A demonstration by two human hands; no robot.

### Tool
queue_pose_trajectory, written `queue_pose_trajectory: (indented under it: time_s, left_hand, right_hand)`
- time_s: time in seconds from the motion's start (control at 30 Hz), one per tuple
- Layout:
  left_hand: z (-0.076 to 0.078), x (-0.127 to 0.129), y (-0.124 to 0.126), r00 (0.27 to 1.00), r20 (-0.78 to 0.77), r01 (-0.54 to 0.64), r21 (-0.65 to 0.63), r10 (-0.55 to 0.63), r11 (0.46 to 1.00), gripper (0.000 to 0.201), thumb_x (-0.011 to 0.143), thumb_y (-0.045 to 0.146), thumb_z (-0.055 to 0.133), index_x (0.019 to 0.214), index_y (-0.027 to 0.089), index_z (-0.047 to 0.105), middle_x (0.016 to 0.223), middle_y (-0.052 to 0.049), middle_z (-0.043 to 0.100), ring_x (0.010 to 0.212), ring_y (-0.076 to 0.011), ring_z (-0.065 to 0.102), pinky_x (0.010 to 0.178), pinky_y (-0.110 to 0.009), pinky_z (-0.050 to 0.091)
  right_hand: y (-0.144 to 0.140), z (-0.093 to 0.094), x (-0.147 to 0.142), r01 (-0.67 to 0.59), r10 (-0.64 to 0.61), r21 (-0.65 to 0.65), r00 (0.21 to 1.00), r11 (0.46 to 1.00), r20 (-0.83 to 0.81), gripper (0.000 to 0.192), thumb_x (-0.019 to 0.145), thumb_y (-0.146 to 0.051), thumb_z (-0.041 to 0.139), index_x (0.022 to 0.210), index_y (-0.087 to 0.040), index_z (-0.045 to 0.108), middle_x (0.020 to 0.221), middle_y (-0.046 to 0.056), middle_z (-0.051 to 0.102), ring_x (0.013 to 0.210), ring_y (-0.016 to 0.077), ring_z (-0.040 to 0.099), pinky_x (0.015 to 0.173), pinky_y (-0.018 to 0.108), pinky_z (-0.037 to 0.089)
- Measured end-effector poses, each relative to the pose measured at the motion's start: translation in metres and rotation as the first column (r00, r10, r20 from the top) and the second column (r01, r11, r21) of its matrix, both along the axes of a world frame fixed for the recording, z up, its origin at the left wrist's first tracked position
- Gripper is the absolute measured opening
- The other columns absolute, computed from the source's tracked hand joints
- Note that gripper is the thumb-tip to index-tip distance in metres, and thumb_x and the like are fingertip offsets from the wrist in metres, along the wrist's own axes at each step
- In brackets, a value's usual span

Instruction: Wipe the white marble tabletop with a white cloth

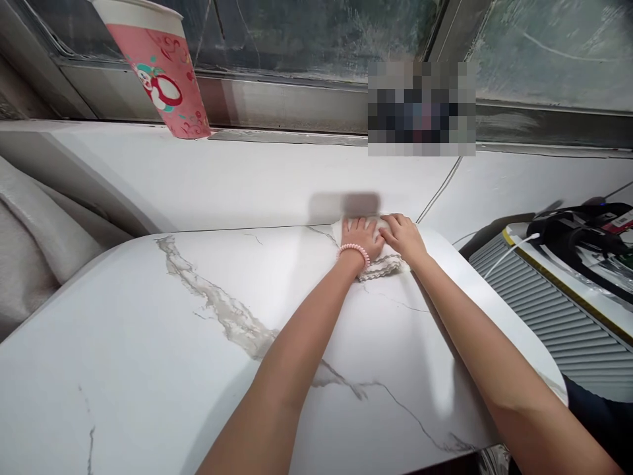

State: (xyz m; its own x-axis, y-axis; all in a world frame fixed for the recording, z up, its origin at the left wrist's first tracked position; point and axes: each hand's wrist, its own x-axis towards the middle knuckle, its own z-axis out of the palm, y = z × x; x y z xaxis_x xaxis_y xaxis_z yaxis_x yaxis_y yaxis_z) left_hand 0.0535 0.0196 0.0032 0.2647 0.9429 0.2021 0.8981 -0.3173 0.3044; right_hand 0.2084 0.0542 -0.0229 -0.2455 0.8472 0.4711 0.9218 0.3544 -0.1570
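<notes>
A cream cloth with a wavy edge [383,267] lies bunched near the far edge of a white marble-patterned table [148,343]. My left hand [363,236], with a pink bead bracelet [355,248] at the wrist, presses flat on the cloth with its fingers spread. Beside it, my right hand [406,239] rests on the cloth's right side, its thumb and fingers apart and reaching left. The two hands nearly touch. Part of the cloth is hidden under them.
A pink paper cup [165,79] stands on the window ledge [287,136]. A blurred-out patch covers something to its right. Cables [440,188] run down the wall. Black items and a white cord lie on a ribbed unit [554,290] at right. Pale fabric [39,237] hangs at left.
</notes>
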Motion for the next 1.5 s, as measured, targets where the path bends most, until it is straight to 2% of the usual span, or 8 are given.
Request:
queue_pose_trajectory:
  time_s: [0.3, 0.57, 0.8, 0.93, 1.07, 1.3, 1.4, 1.5]
  left_hand:
    - [0.005, -0.043, -0.036, 0.999, -0.026, -0.044, -0.037, 0.043, 0.998, 0.054, 0.097, 0.039, 0.029, 0.146, 0.018, 0.043, 0.156, -0.010, 0.039, 0.144, -0.0228, 0.032, 0.122, -0.049, 0.013]
    - [0.003, -0.050, -0.094, 0.996, -0.071, -0.048, -0.018, 0.047, 0.999, 0.056, 0.098, 0.040, 0.028, 0.147, 0.015, 0.041, 0.157, -0.013, 0.036, 0.146, -0.0252, 0.028, 0.122, -0.052, 0.011]
    - [0.001, -0.058, -0.176, 0.993, -0.113, 0.046, -0.001, -0.046, 0.999, 0.057, 0.098, 0.040, 0.030, 0.149, 0.014, 0.040, 0.157, -0.015, 0.036, 0.146, -0.0292, 0.030, 0.121, -0.055, 0.016]
    - [-0.004, -0.070, -0.225, 0.987, -0.124, 0.113, 0.068, -0.104, 0.991, 0.058, 0.098, 0.042, 0.033, 0.147, 0.013, 0.042, 0.155, -0.018, 0.039, 0.144, -0.0325, 0.033, 0.119, -0.059, 0.021]
    - [-0.009, -0.081, -0.259, 0.982, -0.129, 0.159, 0.148, -0.140, 0.976, 0.058, 0.098, 0.041, 0.033, 0.146, 0.010, 0.044, 0.153, -0.019, 0.042, 0.143, -0.0344, 0.034, 0.117, -0.059, 0.025]
    - [-0.007, -0.105, -0.282, 0.981, -0.122, 0.170, 0.174, -0.150, 0.970, 0.060, 0.094, 0.038, 0.040, 0.148, 0.013, 0.042, 0.152, -0.015, 0.043, 0.144, -0.0323, 0.034, 0.118, -0.057, 0.026]
    - [-0.006, -0.118, -0.279, 0.983, -0.119, 0.160, 0.156, -0.142, 0.975, 0.061, 0.092, 0.036, 0.040, 0.149, 0.015, 0.042, 0.152, -0.013, 0.044, 0.143, -0.0320, 0.036, 0.118, -0.056, 0.026]
    - [-0.005, -0.128, -0.264, 0.984, -0.131, 0.143, 0.135, -0.125, 0.981, 0.061, 0.092, 0.037, 0.039, 0.149, 0.015, 0.041, 0.153, -0.014, 0.044, 0.142, -0.0319, 0.037, 0.118, -0.056, 0.025]
  right_hand:
    - [-0.034, 0.006, -0.049, -0.015, 0.015, -0.048, 1.000, 0.999, -0.004, 0.043, 0.092, -0.035, 0.041, 0.127, -0.017, 0.059, 0.125, 0.015, 0.060, 0.113, 0.0313, 0.053, 0.099, 0.045, 0.042]
    - [-0.091, 0.008, -0.052, -0.080, 0.078, -0.071, 0.996, 0.994, -0.030, 0.046, 0.093, -0.039, 0.040, 0.129, -0.016, 0.058, 0.129, 0.015, 0.058, 0.117, 0.0307, 0.052, 0.101, 0.045, 0.041]
    - [-0.181, 0.009, -0.048, -0.133, 0.131, -0.037, 0.990, 0.990, -0.056, 0.046, 0.095, -0.042, 0.040, 0.131, -0.018, 0.055, 0.130, 0.016, 0.056, 0.120, 0.0331, 0.052, 0.101, 0.051, 0.044]
    - [-0.240, 0.013, -0.055, -0.157, 0.154, -0.050, 0.986, 0.986, -0.060, 0.046, 0.098, -0.041, 0.037, 0.138, -0.020, 0.048, 0.134, 0.017, 0.052, 0.125, 0.0341, 0.050, 0.102, 0.054, 0.044]
    - [-0.279, 0.017, -0.064, -0.181, 0.179, -0.067, 0.983, 0.981, -0.036, 0.049, 0.098, -0.036, 0.038, 0.146, -0.022, 0.037, 0.140, 0.016, 0.049, 0.133, 0.0349, 0.042, 0.106, 0.058, 0.041]
    - [-0.298, 0.020, -0.083, -0.236, 0.235, -0.063, 0.972, 0.970, -0.016, 0.064, 0.097, -0.035, 0.039, 0.156, -0.030, 0.016, 0.146, 0.013, 0.045, 0.138, 0.0365, 0.038, 0.105, 0.062, 0.041]
    - [-0.291, 0.019, -0.094, -0.255, 0.255, -0.067, 0.967, 0.965, -0.007, 0.064, 0.097, -0.037, 0.039, 0.156, -0.030, 0.016, 0.146, 0.014, 0.046, 0.137, 0.0365, 0.039, 0.105, 0.062, 0.040]
    - [-0.273, 0.017, -0.103, -0.282, 0.283, -0.073, 0.959, 0.957, 0.001, 0.059, 0.096, -0.039, 0.038, 0.153, -0.029, 0.027, 0.143, 0.014, 0.048, 0.135, 0.0365, 0.040, 0.105, 0.061, 0.038]
